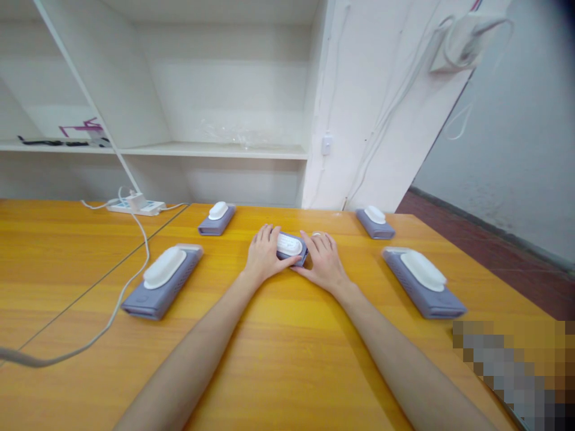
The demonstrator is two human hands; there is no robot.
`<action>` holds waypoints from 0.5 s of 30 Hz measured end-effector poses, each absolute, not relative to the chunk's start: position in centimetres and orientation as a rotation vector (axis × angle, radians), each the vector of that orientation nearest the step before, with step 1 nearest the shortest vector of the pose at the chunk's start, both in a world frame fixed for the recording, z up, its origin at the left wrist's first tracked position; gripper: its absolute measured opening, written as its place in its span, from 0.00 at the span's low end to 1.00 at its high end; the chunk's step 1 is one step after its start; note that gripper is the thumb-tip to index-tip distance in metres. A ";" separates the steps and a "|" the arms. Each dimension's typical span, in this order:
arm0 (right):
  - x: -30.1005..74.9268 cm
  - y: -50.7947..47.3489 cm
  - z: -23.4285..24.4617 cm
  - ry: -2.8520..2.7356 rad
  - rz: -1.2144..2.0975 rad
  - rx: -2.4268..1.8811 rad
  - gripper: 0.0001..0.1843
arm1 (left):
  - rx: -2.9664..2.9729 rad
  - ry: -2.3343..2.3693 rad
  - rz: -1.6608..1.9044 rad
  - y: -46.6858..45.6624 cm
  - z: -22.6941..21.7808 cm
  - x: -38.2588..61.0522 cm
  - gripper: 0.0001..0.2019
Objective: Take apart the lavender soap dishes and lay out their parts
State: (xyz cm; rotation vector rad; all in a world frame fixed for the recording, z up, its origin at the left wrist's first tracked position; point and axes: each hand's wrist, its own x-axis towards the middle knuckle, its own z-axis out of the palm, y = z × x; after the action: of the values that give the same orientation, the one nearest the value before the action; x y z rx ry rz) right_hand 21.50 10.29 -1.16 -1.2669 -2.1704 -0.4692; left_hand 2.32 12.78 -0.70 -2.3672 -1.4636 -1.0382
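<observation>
Both arms reach out over the wooden table to a small grey-purple box (284,258) with a white oval piece (288,245) on top. Small print covers the upper face of this oval piece. My left hand (265,254) closes round the box's left end, thumb along the front and fingers behind. At the right end my right hand (327,260) curls against the box, index finger at the back corner and thumb low in front. The fingers partly hide the box's ends. A ring (317,234) shows on a finger of my right hand.
Similar boxes with white oval pieces lie at the near left (157,287), far left (217,220), far right (375,222) and near right (424,284). A white cable (128,284) runs across the table from a power strip (137,207). White shelves (215,151) stand behind.
</observation>
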 end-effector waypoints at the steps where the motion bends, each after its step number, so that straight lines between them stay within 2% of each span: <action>1: 21.5 10.4 -1.2 -2.171 -0.469 -1.254 0.46 | -2.333 -1.504 -1.050 12.7 -0.8 2.7 0.43; 6: 21.5 10.5 -1.5 -2.173 -0.432 -1.193 0.43 | -2.195 -1.712 -1.084 12.2 -1.1 4.1 0.46; 11: 21.4 10.5 -1.7 -2.161 -0.355 -1.189 0.43 | -2.169 -1.837 -1.094 11.9 -0.9 4.6 0.39; 15: 21.3 10.5 -1.7 -2.140 -0.319 -1.195 0.45 | -2.150 -1.823 -1.143 12.0 -0.8 4.4 0.38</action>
State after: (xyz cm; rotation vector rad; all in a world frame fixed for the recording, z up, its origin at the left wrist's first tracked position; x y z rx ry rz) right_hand 21.34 10.49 -1.68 -1.1953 -2.1398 -0.3189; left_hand 4.41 11.98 -0.79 -2.1503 -1.8230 -1.1428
